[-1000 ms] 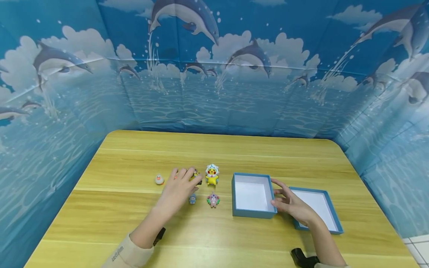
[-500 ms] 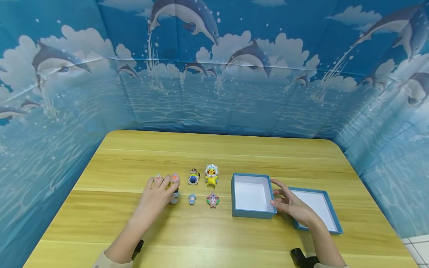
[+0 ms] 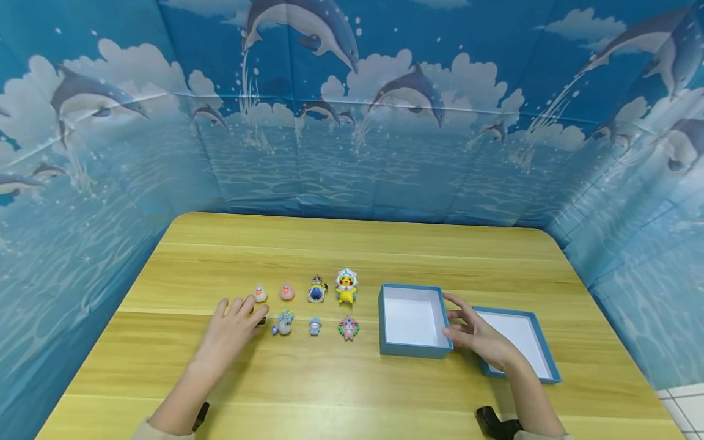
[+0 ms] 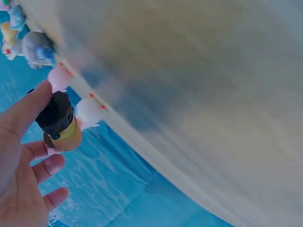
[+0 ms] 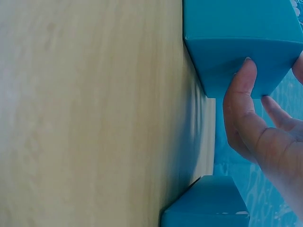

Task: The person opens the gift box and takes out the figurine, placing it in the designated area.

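Note:
My left hand (image 3: pixel 231 324) pinches a small toy figurine (image 4: pixel 59 116) with a black top and yellow body between thumb and index finger, the other fingers spread loosely. It is just above the table's left part, close to a white toy duck (image 3: pixel 260 294). A pink toy duck (image 3: pixel 287 292) and a grey-blue figurine (image 3: pixel 283 324) stand to the right of it. My right hand (image 3: pixel 481 333) rests against the right wall of an open blue box (image 3: pixel 415 351), thumb and fingers bent lightly on its outside. The box's white inside holds nothing visible.
Several more figurines stand in two rows: a yellow one with a white hood (image 3: pixel 346 287), one in blue and yellow (image 3: pixel 316 289), a small blue one (image 3: pixel 315 326) and a pink one (image 3: pixel 349 328). The blue box lid (image 3: pixel 522 342) lies behind my right hand. A dolphin-printed curtain (image 3: pixel 352 165) surrounds the wooden table (image 3: pixel 385 403).
My left hand has moved left across the table with the figurine, uncovering the ducks and figurines it was over. The right hand and box have stayed in place.

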`<state>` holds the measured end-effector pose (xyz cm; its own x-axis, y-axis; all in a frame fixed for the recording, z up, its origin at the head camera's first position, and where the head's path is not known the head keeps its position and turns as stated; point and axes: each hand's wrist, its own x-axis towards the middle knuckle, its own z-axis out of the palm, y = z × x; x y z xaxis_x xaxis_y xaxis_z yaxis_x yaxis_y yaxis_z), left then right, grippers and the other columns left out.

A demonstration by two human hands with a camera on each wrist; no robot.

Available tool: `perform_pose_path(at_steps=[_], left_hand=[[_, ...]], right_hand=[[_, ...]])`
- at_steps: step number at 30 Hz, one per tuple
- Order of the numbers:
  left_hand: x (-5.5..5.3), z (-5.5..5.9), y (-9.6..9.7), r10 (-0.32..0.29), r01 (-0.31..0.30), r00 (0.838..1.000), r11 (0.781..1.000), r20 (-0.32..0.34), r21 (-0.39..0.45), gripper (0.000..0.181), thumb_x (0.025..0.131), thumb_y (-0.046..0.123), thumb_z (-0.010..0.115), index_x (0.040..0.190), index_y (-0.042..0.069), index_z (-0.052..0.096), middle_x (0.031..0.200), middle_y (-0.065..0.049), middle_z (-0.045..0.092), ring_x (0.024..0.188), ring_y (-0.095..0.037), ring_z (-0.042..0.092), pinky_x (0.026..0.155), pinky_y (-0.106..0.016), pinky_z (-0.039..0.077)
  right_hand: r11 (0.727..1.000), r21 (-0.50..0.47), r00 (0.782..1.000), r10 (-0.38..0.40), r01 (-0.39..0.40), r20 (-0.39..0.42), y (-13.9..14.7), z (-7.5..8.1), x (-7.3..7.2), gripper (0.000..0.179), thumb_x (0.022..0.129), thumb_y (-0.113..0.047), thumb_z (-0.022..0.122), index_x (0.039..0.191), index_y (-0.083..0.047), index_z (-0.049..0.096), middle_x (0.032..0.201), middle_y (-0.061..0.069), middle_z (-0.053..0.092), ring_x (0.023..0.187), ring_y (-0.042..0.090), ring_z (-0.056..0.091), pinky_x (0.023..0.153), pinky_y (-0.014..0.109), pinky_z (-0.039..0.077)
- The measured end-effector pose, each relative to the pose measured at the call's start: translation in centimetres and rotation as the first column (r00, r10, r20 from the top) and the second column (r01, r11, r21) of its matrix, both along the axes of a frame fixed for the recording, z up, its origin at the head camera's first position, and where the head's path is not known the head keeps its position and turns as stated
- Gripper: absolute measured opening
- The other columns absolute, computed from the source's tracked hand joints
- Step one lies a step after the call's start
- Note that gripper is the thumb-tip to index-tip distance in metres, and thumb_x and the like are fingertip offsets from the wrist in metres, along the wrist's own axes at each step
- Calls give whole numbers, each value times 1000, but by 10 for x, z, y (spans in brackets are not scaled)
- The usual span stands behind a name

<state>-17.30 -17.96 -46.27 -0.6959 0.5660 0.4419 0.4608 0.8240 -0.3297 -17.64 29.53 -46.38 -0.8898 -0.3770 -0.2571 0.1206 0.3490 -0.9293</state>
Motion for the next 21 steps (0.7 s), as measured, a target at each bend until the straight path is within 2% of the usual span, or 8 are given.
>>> perform_pose_path(at_steps=[10, 17, 21], left_hand=[[-1, -8, -6, 30, -25, 998, 996, 57, -81, 47, 66, 35, 77, 101, 17, 50, 97, -5, 44, 78, -21, 43, 74, -39, 41], [-2, -9, -7, 9, -5, 999, 996, 45, -93, 48, 64, 36, 77, 100, 18, 50, 97, -5, 44, 79, -20, 42, 74, -39, 41], [-2, -10, -7, 29, -19, 995, 994, 91, -105, 45, 68, 36, 75, 102, 19, 51, 103, -5, 47, 82, -21, 45, 77, -40, 41]], right_hand=[[1000, -7, 1000, -1, 1, -2, -1, 1, 1, 73, 91, -16, 56, 146, -16, 7, 136, 30, 19, 118, 43, 37, 84, 40, 45], [1000, -4, 1000, -1, 1, 1, -1, 2, 0, 73, 92, -17, 55, 146, -17, 8, 136, 29, 20, 118, 42, 37, 83, 39, 45], [1000, -10, 1000, -2, 2, -1, -1, 2, 1, 73, 91, -16, 56, 146, -16, 7, 136, 29, 19, 118, 43, 38, 83, 40, 45]])
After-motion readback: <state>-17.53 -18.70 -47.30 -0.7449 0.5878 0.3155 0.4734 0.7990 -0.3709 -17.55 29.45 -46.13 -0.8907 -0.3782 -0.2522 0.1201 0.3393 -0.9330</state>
